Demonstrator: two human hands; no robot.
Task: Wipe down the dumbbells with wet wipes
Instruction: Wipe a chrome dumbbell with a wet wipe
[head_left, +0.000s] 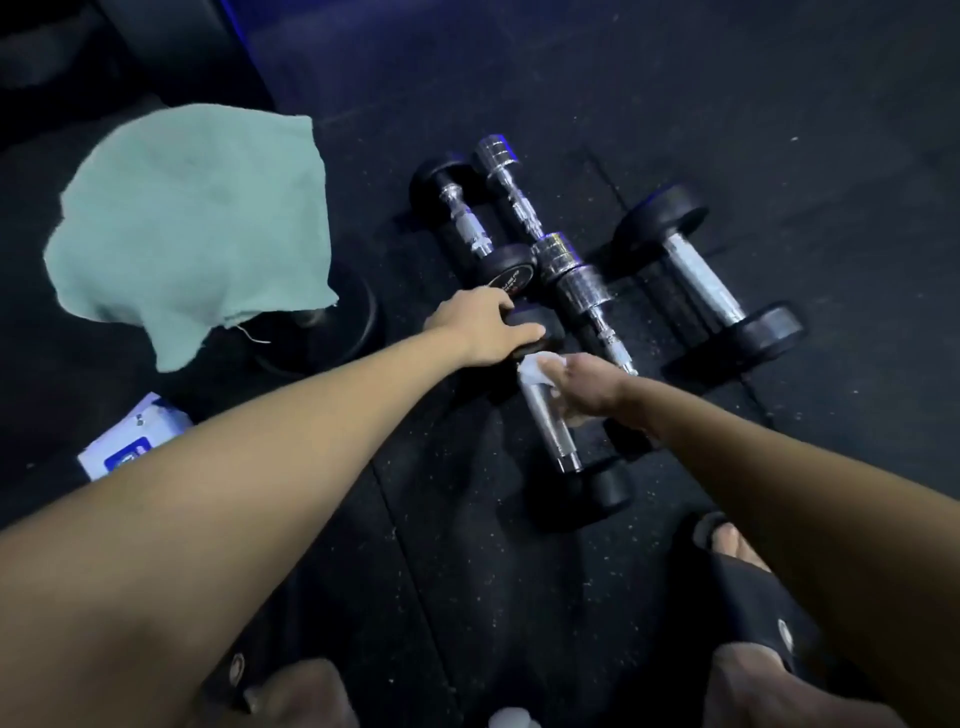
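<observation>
The nearest dumbbell is mid-wipe: its far head is gripped by the left hand, while a wet wipe is pinched against the handle by the right hand; three dumbbells beyond seemingly remain.

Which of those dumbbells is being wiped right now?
The nearest dumbbell: the left hand grips its far head while the right hand presses a white wipe on its handle. Nobody touches the others.
</observation>
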